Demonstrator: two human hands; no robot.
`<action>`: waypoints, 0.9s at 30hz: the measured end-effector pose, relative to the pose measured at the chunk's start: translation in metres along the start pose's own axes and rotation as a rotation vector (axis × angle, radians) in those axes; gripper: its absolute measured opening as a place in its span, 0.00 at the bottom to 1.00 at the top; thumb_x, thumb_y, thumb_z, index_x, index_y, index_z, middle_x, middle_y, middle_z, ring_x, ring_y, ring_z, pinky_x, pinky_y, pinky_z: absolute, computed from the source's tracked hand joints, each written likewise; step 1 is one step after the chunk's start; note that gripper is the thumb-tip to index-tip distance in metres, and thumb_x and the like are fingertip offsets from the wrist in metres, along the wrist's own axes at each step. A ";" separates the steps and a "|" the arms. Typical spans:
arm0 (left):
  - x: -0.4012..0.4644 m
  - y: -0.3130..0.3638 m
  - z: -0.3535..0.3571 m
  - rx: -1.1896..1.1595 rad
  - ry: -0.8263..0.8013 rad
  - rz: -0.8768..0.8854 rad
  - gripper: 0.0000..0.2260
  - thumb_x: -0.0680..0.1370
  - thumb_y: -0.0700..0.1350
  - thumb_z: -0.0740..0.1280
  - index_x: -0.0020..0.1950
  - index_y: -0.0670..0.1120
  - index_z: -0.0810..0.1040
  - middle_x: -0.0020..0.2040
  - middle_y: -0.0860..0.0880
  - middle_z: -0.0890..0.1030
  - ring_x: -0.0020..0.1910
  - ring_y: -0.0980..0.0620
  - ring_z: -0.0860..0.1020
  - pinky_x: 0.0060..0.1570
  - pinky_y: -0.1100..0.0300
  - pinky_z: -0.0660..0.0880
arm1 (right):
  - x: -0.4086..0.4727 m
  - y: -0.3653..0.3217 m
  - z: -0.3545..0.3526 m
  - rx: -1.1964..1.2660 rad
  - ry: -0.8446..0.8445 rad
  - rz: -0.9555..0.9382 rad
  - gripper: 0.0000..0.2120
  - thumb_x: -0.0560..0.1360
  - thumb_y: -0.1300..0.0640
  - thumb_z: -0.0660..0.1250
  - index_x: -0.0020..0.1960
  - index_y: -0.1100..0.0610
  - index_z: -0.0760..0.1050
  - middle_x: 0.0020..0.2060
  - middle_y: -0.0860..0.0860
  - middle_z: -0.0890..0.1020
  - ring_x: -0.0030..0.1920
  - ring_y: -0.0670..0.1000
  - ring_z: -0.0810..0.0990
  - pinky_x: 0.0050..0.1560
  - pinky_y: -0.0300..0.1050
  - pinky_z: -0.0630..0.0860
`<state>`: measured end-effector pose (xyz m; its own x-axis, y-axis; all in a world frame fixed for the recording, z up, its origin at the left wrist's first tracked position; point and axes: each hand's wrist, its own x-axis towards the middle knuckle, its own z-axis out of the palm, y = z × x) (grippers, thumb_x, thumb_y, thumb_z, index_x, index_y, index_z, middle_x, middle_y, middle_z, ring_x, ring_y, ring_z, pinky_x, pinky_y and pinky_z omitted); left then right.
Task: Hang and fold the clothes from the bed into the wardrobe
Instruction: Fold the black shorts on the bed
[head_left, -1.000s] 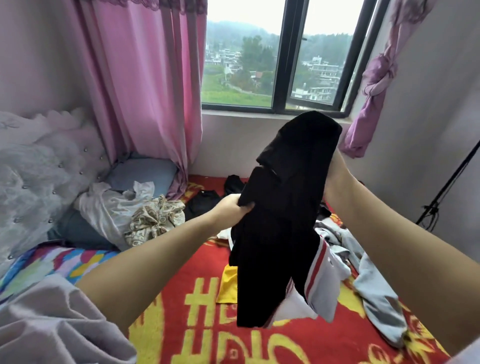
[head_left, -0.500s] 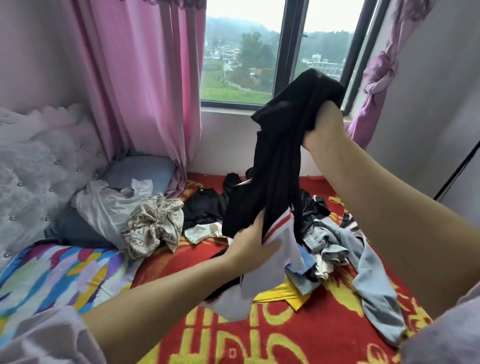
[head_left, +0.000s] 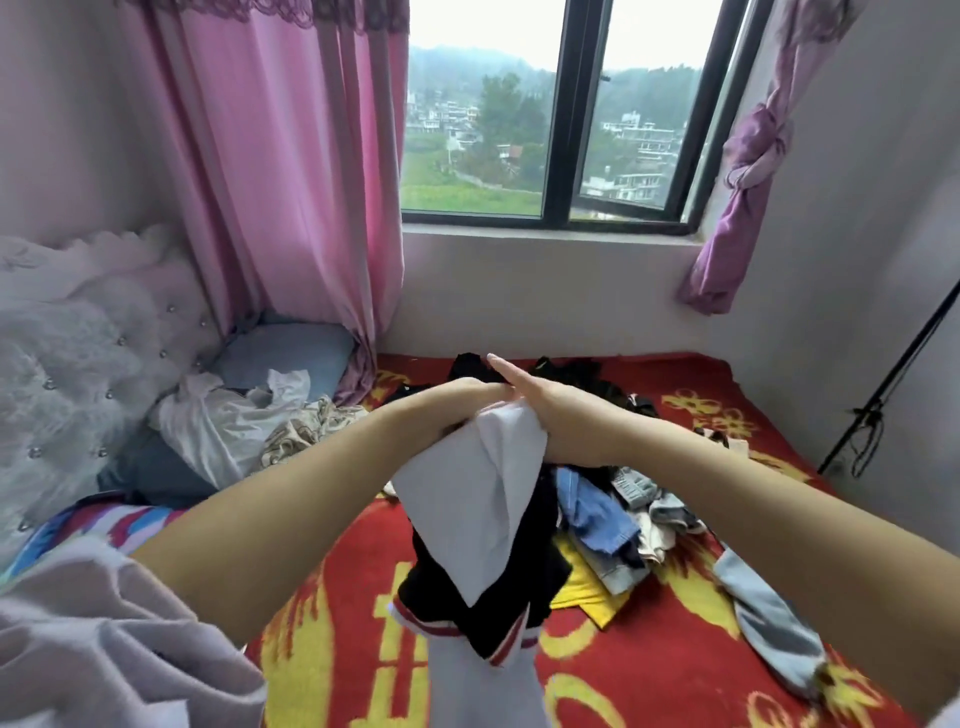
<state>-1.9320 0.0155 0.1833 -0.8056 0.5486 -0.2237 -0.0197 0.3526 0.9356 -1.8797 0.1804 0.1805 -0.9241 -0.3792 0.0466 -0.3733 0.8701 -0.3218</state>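
Here, hands (head_left: 498, 395) holding garment (head_left: 483, 499), lettering unreadable

Soft, even daylight comes through the window (head_left: 545, 130); the sky is blown out white; shadows on the bed (head_left: 727, 405) are faint; the wide lens bends the curtain (head_left: 291, 182) and walls at the edges; the near sleeve (head_left: 93, 649) is blurred.

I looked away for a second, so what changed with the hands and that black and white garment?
The right hand came down from window height, let go and now lies flat by the left hand, which grips the garment hanging over the bed. The clothes pile stayed put.
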 end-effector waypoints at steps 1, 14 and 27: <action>0.000 -0.003 -0.006 -0.123 -0.047 -0.035 0.13 0.81 0.49 0.60 0.44 0.45 0.79 0.38 0.49 0.81 0.32 0.57 0.78 0.37 0.64 0.74 | 0.000 0.004 0.003 0.118 0.049 0.000 0.38 0.73 0.57 0.70 0.78 0.52 0.54 0.63 0.54 0.77 0.61 0.54 0.76 0.63 0.46 0.70; -0.050 -0.064 -0.015 -0.168 -0.222 -0.041 0.12 0.80 0.42 0.62 0.62 0.54 0.72 0.52 0.59 0.79 0.48 0.64 0.80 0.50 0.68 0.75 | -0.011 0.029 0.021 1.401 0.178 0.475 0.29 0.79 0.34 0.54 0.56 0.57 0.81 0.51 0.58 0.84 0.50 0.54 0.84 0.52 0.49 0.80; -0.030 -0.063 -0.074 -0.059 0.368 0.145 0.14 0.80 0.36 0.57 0.43 0.45 0.81 0.35 0.50 0.81 0.37 0.52 0.77 0.37 0.63 0.74 | -0.019 0.080 0.013 1.593 0.604 0.651 0.14 0.75 0.54 0.62 0.56 0.58 0.78 0.54 0.59 0.82 0.52 0.57 0.82 0.56 0.51 0.77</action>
<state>-1.9500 -0.0791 0.1517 -0.9607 0.2773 0.0151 0.0850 0.2417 0.9666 -1.8908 0.2533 0.1410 -0.9086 0.3268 -0.2601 0.1082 -0.4172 -0.9023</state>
